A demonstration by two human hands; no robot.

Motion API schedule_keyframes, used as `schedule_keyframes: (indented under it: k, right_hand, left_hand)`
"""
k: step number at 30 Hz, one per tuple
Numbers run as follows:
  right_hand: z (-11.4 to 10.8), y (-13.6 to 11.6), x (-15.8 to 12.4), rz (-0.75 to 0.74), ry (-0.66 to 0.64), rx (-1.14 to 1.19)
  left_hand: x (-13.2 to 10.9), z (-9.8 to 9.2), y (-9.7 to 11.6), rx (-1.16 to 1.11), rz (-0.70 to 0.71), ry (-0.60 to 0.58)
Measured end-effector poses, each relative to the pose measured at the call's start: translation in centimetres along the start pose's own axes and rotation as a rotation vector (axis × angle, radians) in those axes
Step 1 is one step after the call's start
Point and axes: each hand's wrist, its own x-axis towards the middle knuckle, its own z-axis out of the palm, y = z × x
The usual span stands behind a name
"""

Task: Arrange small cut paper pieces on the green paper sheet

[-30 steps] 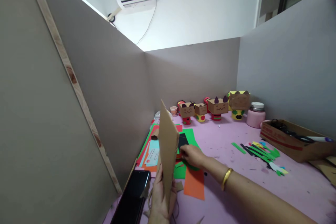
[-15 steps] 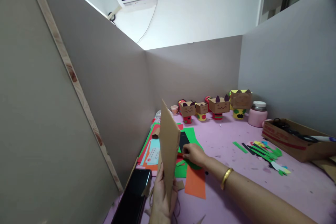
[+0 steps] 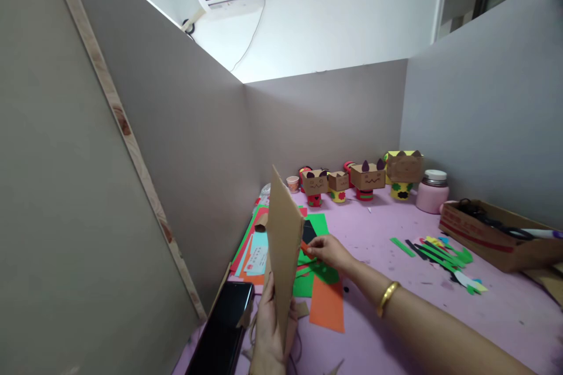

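A flat brown cardboard piece (image 3: 285, 246) stands on edge, gripped low down by my left hand (image 3: 269, 328), whose fingers wrap around its bottom. Beside the cardboard's right edge, my right hand (image 3: 329, 251) pinches a small orange-red thing (image 3: 305, 248); its far end is hidden behind the cardboard, and its kind is unclear. Under that hand lie green paper (image 3: 323, 224), a black piece (image 3: 309, 231) and an orange sheet (image 3: 326, 306). Left of the cardboard are pale blue papers (image 3: 260, 241) and a printed white card (image 3: 256, 261).
Several cardboard-headed figures (image 3: 368, 177) line the back, near a pink jar (image 3: 432, 192). Coloured paper scraps (image 3: 444, 255) lie to the right, before a cardboard box (image 3: 484, 234) holding dark items. A black phone (image 3: 222, 328) lies front left, beside a grey partition (image 3: 176, 146).
My right hand has lifted slightly from the papers, bringing the orange-red thing up along the cardboard's edge. My left hand and the cardboard stay almost still.
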Motion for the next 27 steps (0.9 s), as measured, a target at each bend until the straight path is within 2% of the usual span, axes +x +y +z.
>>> schedule_keyframes:
  k: [2, 4, 8, 11, 13, 14, 15, 17, 20, 22, 24, 27]
  right_hand:
    - [-0.4, 0.1, -0.1, 0.06, 0.006, 0.001]
    - [-1.8, 0.8, -0.2, 0.104, 0.041, -0.04]
    - [-7.4, 4.2, -1.5, 0.196, 0.187, -0.278]
    - [-12.2, 7.1, -3.5, 0.334, 0.274, -0.518]
    - [-14.0, 7.9, -4.7, 0.377, 0.283, -0.623]
    - [-14.3, 7.8, -5.1, 0.364, 0.279, -0.653]
    - [-14.0, 7.3, -5.4, 0.324, 0.269, -0.668]
    - [-11.9, 5.5, -5.4, 0.179, 0.212, -0.657]
    - [-6.7, 2.0, -4.4, -0.108, 0.018, -0.592]
    - [-3.4, 0.0, -3.5, -0.231, -0.083, -0.589]
    - [-1.0, -1.3, -2.5, -0.263, -0.138, -0.619]
    - [0.6, -1.7, -1.5, -0.238, -0.146, -0.657]
  left_hand:
    - [0.0, 0.0, 0.0, -0.002, 0.002, 0.003]
    - [0.0, 0.0, 0.0, -0.006, -0.004, 0.007]
    - [-0.1, 0.1, -0.1, -0.031, -0.022, 0.01]
    - [-0.1, 0.3, -0.1, -0.048, -0.025, 0.013]
    - [-0.1, 0.4, -0.1, -0.05, -0.031, 0.009]
    - [0.0, 0.4, -0.1, -0.047, -0.037, 0.005]
    - [0.0, 0.4, -0.1, -0.043, -0.041, 0.002]
    - [-0.1, 0.4, 0.0, -0.03, -0.041, -0.005]
    - [-0.1, 0.4, 0.1, 0.0, -0.034, -0.021]
    - [-0.2, 0.3, 0.1, 0.019, -0.026, -0.032]
    - [-0.2, 0.3, 0.1, 0.032, -0.012, -0.038]
    - [-0.1, 0.2, 0.0, 0.042, 0.005, -0.039]
